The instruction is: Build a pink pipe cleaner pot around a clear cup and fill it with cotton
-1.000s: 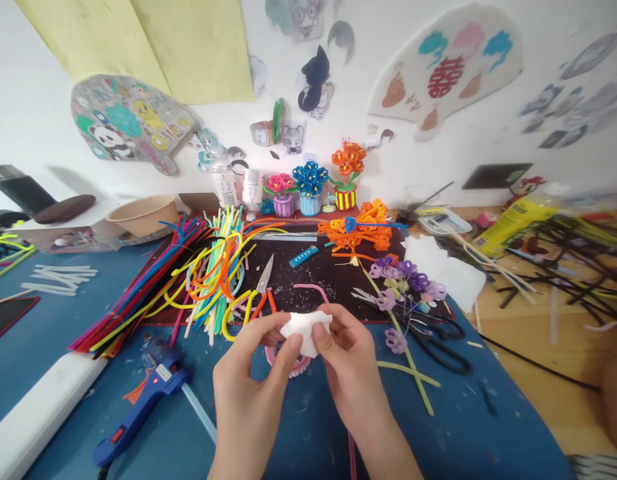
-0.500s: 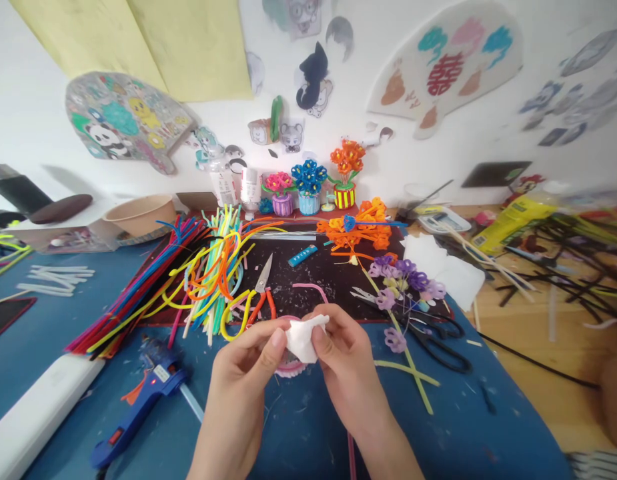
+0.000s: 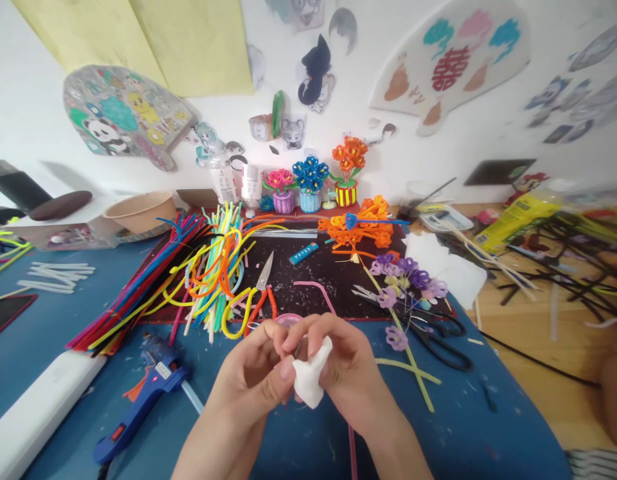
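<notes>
A crumpled piece of white tissue (image 3: 309, 379) is held between both hands near the bottom centre. My left hand (image 3: 258, 373) pinches its left side with thumb and fingers. My right hand (image 3: 345, 367) grips its right side, and the fingertips of the two hands meet above it. Just behind the hands, the rim of a pink round item (image 3: 288, 320) shows; the hands cover most of it. Beyond it a pink pipe cleaner (image 3: 315, 287) lies on the dark mat.
Yellow-handled scissors (image 3: 262, 283) and bundled pipe cleaners (image 3: 223, 267) lie left of centre. A blue glue gun (image 3: 143, 400) rests at the lower left. Black-handled scissors (image 3: 438, 343) and purple flowers (image 3: 397, 338) lie at right. Potted flowers (image 3: 309, 190) stand along the wall.
Both hands have come closer together and slightly lower. The tissue has turned and is more bunched, with its lower end hanging further down. The pink round item is more covered by the hands.
</notes>
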The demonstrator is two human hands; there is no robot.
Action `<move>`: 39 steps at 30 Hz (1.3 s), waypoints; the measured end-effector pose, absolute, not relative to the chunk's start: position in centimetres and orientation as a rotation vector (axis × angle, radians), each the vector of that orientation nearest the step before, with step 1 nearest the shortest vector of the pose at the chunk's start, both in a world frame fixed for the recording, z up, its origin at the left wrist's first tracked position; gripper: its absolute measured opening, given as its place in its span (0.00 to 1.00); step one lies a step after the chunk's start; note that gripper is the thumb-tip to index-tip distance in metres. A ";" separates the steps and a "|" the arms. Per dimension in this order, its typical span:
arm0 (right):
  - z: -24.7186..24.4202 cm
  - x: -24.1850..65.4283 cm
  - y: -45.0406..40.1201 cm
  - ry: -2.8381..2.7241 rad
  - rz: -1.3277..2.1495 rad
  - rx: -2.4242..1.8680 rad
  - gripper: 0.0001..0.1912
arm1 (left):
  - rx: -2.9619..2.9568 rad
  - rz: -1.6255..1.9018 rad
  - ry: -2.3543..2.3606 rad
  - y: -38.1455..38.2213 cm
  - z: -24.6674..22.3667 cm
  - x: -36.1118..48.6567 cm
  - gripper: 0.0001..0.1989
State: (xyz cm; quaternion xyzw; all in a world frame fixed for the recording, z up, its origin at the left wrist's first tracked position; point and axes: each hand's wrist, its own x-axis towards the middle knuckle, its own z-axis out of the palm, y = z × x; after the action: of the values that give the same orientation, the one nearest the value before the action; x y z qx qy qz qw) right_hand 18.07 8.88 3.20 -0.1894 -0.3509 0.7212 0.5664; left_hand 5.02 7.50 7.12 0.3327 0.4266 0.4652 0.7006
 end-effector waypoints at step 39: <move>2.6 19.0 8.7 -0.902 1.290 -0.843 0.14 | 1.124 1.095 1.186 7.9 7.2 3.9 0.09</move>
State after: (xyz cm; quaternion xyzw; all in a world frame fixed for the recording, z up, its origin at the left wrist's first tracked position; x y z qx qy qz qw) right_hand 19.00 8.74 2.64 -0.3675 -0.3934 0.5626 0.6274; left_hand 3.92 7.86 7.24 0.4758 0.5018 0.4634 0.5542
